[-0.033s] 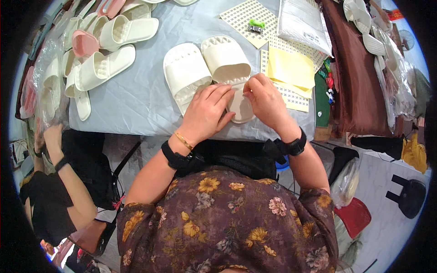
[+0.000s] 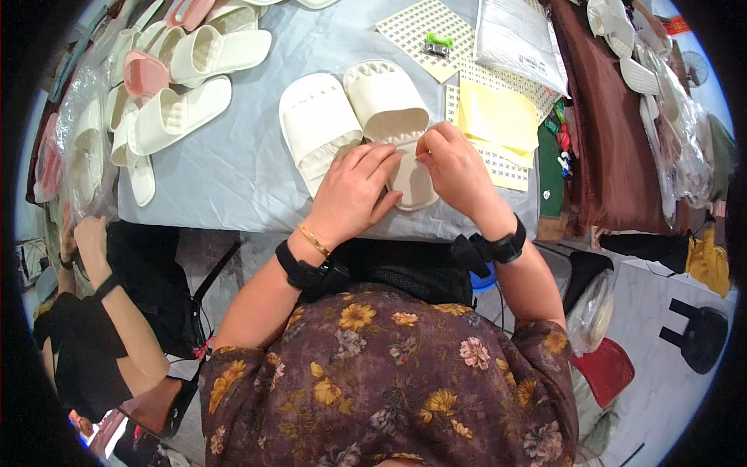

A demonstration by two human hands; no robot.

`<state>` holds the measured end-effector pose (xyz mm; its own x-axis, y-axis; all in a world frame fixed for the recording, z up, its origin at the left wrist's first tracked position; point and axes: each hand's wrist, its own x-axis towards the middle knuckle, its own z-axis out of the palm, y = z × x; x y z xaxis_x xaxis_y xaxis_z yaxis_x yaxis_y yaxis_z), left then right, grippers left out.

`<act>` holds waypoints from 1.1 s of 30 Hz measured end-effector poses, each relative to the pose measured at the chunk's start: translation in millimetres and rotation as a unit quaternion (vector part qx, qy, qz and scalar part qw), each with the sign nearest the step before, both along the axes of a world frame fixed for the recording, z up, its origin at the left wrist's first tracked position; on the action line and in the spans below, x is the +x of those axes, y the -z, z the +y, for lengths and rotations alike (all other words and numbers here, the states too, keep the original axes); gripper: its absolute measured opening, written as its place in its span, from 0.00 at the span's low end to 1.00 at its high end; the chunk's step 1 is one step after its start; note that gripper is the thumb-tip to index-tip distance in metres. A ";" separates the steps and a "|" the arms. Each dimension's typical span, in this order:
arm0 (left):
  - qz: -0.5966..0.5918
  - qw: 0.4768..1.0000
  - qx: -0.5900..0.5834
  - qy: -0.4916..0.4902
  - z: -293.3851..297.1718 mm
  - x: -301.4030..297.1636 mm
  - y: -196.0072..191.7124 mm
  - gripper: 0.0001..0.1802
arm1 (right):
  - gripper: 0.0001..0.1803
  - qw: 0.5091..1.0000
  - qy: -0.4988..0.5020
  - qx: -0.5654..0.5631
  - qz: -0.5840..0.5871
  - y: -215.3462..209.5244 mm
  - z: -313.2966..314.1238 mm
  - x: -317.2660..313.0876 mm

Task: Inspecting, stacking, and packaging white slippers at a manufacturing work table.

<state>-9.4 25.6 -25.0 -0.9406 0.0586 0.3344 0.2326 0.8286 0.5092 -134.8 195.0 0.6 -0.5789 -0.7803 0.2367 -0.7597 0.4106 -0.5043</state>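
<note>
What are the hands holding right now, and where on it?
Both hands rest on the heel end of the right-hand white slipper lying on the table: left hand flat on it, right hand pinching at its edge. Nothing is lifted.

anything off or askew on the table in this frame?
Nothing damaged or spilled. Both hands, left hand and right hand, rest on the right one of two white slippers. The slipper pile at far left lies loosely heaped.

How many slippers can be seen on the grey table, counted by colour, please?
White or cream slippers: about 9, including the pair under the hands and one beside a pink one; the pile at the left is hard to separate
Pink slippers: 2
Total: about 11
</note>
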 end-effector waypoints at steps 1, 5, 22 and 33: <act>0.004 1.000 0.003 -0.001 -0.2 0.8 0.3 0.29 | 0.04 1.000 -0.021 0.007 -0.004 -2.6 -2.3 -4.3; -0.003 1.000 0.014 -0.001 -1.1 0.3 3.7 0.29 | 0.04 0.995 -0.067 0.075 -0.003 -9.4 -10.4 -14.7; -0.025 1.000 0.002 -0.004 -2.3 -4.3 5.7 0.30 | 0.08 0.994 -0.037 0.085 0.065 0.6 -20.2 -19.4; -0.010 1.000 -0.008 -0.002 -0.8 -8.2 0.9 0.29 | 0.07 0.996 0.094 0.004 -0.004 12.2 -15.8 -6.8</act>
<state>-17.6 24.7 -25.9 -0.9474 0.0596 0.3145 0.2187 0.8380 0.4999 -141.6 179.2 -11.6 -0.7165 -0.6600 0.2257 -0.6649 0.5485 -0.5070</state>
